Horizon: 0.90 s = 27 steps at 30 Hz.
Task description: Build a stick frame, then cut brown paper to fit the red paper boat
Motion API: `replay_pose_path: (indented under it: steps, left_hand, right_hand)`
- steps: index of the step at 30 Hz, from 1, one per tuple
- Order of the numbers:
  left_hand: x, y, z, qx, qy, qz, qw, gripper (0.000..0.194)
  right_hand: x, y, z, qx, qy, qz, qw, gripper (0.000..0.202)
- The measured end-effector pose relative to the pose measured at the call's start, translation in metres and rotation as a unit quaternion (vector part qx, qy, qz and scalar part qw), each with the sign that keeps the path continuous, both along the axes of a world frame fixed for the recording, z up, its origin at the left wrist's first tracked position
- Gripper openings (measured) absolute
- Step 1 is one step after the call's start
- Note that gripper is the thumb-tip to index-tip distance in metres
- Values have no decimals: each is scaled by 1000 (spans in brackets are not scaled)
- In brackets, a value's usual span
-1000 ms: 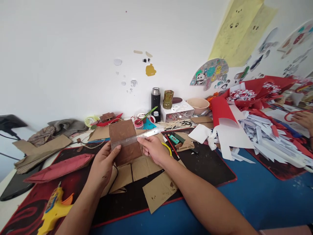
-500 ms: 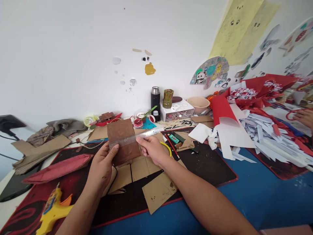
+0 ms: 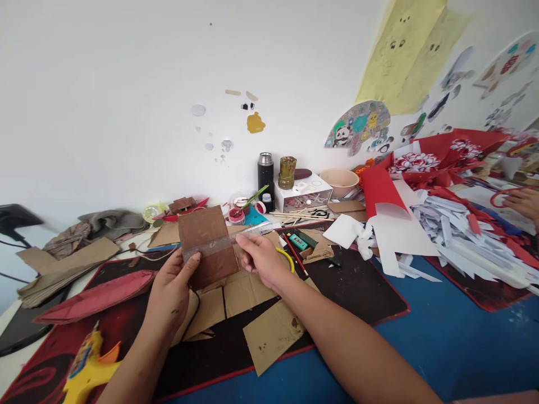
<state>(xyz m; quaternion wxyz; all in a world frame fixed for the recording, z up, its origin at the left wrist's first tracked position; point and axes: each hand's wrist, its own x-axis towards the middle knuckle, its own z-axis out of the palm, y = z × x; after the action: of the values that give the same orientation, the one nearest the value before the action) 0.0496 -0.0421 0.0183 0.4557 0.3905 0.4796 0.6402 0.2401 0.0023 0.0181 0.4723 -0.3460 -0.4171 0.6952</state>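
A brown-painted cardboard piece (image 3: 203,227) is held up over the mat, with a clear ruler (image 3: 257,229) lying across its face. My left hand (image 3: 174,280) is closed on the left edge of the cardboard, its thumb pressing the ruler's left part. On the right, my right hand (image 3: 259,259) pinches the ruler just beyond the cardboard's right edge; its fingers are partly hidden behind. Beneath both hands lie bare cardboard pieces (image 3: 273,336). A yellow ring-shaped handle (image 3: 287,259) shows behind my right wrist.
A yellow glue gun (image 3: 88,365) and a red boat-shaped piece (image 3: 95,297) lie at left. A black thermos (image 3: 265,177) stands by the wall. White paper strips (image 3: 458,230) are heaped at right, near another person's hand (image 3: 524,202). Pencils and an eraser (image 3: 298,242) lie right of centre.
The view has shifted slightly. Both hands keep their hold; the cardboard and ruler are tilted slightly differently.
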Motion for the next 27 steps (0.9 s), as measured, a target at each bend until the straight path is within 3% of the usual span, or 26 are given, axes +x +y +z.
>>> replay_pose_path:
  steps: [27]
  left_hand:
    - [0,0,-1,2,10,-1,1000,52]
  right_hand:
    - [-1,1,-1,-17,-5,-10,1000,54]
